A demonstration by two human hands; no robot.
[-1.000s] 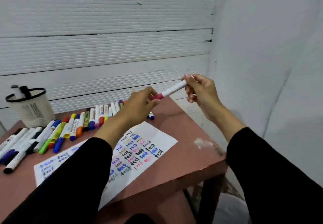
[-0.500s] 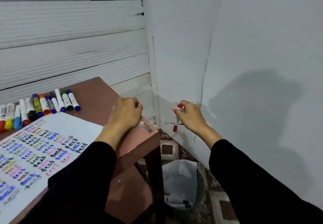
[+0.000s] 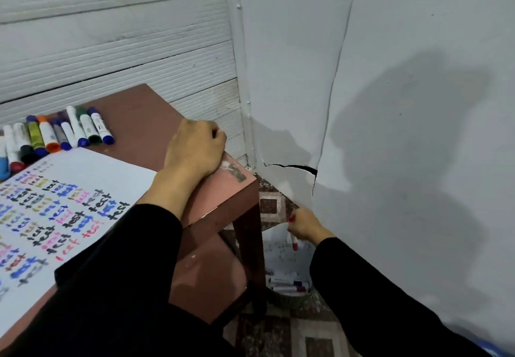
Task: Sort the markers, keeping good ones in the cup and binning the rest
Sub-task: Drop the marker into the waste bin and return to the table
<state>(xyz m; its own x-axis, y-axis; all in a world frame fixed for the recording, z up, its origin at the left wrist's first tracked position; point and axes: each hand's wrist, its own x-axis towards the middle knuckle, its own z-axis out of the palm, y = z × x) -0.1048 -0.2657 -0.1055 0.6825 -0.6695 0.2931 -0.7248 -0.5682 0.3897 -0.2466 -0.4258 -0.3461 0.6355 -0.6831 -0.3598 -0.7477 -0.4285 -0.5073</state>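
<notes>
My right hand (image 3: 305, 225) grips a white marker with red ends (image 3: 294, 241), held upright and low beside the table's leg, right above a grey bin (image 3: 287, 256) on the floor. Two or three discarded markers (image 3: 289, 286) lie at the bin's bottom. My left hand (image 3: 195, 149) rests with curled fingers on the brown table's right corner (image 3: 237, 178) and holds nothing that I can see. A row of several capped markers (image 3: 55, 134) lies at the table's back left. The cup is out of view.
A white sheet (image 3: 69, 203) covered with coloured "test" words lies on the table, under my left sleeve. A white wall with a torn paper flap (image 3: 295, 167) stands close on the right. Patterned tiles (image 3: 271, 206) cover the floor. A lower shelf (image 3: 209, 273) sits under the tabletop.
My right hand has carried the red marker from above the table down past its right edge to just over the bin. My left hand let go of the marker and settled on the corner.
</notes>
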